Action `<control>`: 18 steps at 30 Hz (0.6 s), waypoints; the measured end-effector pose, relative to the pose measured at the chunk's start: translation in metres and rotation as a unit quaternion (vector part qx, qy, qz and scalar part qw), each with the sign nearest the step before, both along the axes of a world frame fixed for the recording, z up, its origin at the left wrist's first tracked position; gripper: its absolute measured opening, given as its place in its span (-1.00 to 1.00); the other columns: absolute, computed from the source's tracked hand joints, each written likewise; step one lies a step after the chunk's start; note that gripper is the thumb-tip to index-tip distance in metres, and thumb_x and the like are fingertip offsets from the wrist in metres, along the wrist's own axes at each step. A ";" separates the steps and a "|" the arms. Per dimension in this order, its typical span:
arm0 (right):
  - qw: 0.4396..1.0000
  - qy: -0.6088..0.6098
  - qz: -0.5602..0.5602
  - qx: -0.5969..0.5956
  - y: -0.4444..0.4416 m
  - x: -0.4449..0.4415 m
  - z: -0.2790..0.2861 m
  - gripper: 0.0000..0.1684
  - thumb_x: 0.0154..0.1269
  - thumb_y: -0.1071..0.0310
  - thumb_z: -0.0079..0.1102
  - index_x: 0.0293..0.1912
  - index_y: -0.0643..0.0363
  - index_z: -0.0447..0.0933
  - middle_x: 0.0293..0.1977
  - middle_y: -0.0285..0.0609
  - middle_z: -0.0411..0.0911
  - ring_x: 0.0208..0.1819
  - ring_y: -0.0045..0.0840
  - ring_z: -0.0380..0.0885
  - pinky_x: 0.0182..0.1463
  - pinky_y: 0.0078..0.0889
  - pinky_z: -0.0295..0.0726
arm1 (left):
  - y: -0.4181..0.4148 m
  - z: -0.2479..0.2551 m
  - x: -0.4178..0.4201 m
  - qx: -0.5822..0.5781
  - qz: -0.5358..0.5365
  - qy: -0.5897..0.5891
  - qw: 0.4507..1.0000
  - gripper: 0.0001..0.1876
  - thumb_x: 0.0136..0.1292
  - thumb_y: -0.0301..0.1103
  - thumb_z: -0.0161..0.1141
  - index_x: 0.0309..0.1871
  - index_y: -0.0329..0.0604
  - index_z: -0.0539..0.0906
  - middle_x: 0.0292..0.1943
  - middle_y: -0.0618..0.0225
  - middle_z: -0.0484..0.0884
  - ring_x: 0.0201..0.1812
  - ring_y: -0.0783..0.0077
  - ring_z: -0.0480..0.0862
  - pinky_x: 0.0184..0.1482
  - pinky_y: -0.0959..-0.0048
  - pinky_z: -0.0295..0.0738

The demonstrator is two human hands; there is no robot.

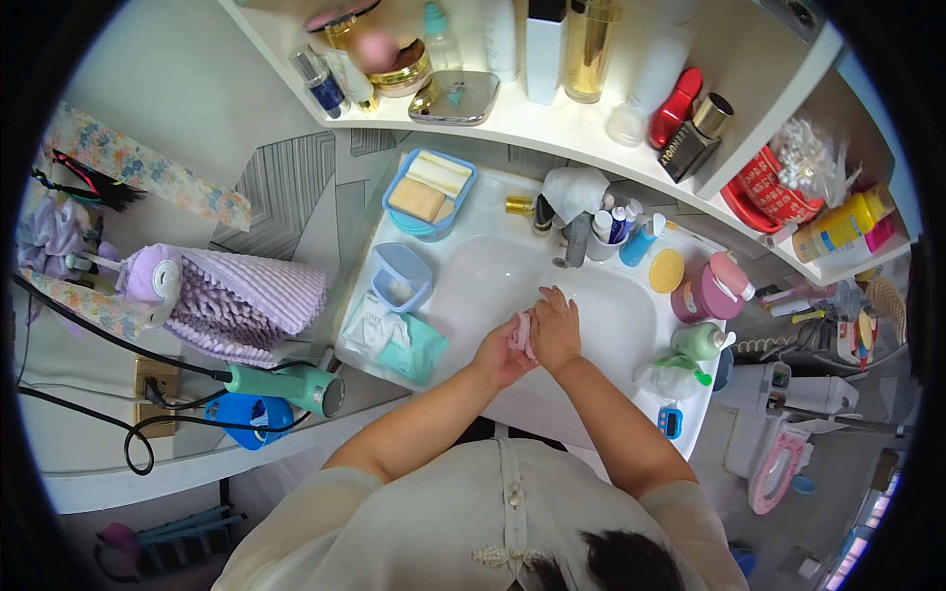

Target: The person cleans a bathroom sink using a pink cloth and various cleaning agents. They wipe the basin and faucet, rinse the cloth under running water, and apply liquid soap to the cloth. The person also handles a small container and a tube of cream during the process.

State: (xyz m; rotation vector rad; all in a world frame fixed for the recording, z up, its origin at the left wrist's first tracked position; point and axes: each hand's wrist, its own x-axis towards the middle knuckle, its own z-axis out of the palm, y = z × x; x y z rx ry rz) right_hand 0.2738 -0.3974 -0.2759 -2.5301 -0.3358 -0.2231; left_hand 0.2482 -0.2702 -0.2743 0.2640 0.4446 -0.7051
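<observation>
Over the white washbasin (pixel 473 266), my two hands meet around a small soft pink item (pixel 522 336), perhaps a cloth. My left hand (pixel 497 354) cups it from the left, palm partly turned up. Against its other side presses my right hand (pixel 559 329), back upward and fingers stretched toward the tap. Part of the item is hidden between the palms. Beyond my fingertips stands a grey tap (pixel 576 240), with a whitish cloth (pixel 575 193) draped over its top. No running water can be made out.
Left on the rim are a soap box (pixel 417 199), a blue lidded box (pixel 401 284) and a teal wipes pack (pixel 414 351). Right of the basin stand a pink tub (pixel 698 292), a green pump bottle (pixel 698 341) and a blue timer (pixel 669 423). A cosmetics shelf (pixel 510 118) overhangs the back.
</observation>
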 end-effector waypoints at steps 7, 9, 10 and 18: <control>0.784 0.409 -0.178 0.432 0.012 0.034 -0.040 -0.80 0.27 0.28 -0.05 -0.18 0.17 0.42 -0.21 -0.24 0.48 -0.18 -0.51 0.50 -0.16 -0.39 0.48 | 0.045 -0.040 0.005 0.230 0.038 0.036 0.972 -0.74 0.26 -0.33 0.17 -0.02 0.04 0.40 -0.33 0.41 0.46 -0.43 0.50 0.48 -0.55 0.57 0.32; 0.713 0.391 -0.251 0.525 -0.007 0.046 -0.056 -0.81 0.28 0.28 -0.07 -0.21 0.15 0.43 -0.28 -0.22 0.51 -0.29 -0.47 0.52 -0.23 -0.39 0.50 | 0.052 -0.036 0.012 0.268 0.028 0.087 0.959 -0.72 0.22 -0.33 0.23 -0.07 0.03 0.39 -0.42 0.44 0.40 -0.57 0.55 0.37 -0.68 0.66 0.12; 0.648 0.393 -0.276 0.591 -0.010 0.052 -0.052 -0.82 0.27 0.29 -0.07 -0.23 0.16 0.43 -0.34 -0.21 0.49 -0.34 -0.48 0.50 -0.29 -0.41 0.48 | 0.057 -0.036 0.013 0.270 0.025 0.097 0.958 -0.74 0.23 -0.29 0.24 -0.12 0.04 0.37 -0.46 0.44 0.36 -0.63 0.62 0.27 -0.69 0.66 0.01; 0.721 0.201 -0.388 0.537 -0.027 0.058 0.008 -0.73 0.18 0.24 -0.10 -0.49 0.19 0.46 -0.67 -0.33 0.32 -0.72 -0.66 0.16 -0.65 -0.61 0.07 | 0.054 -0.035 0.023 0.250 -0.031 0.066 0.965 -0.82 0.32 -0.12 0.08 -0.25 0.10 0.35 -0.52 0.45 0.31 -0.68 0.65 0.16 -0.68 0.62 -0.07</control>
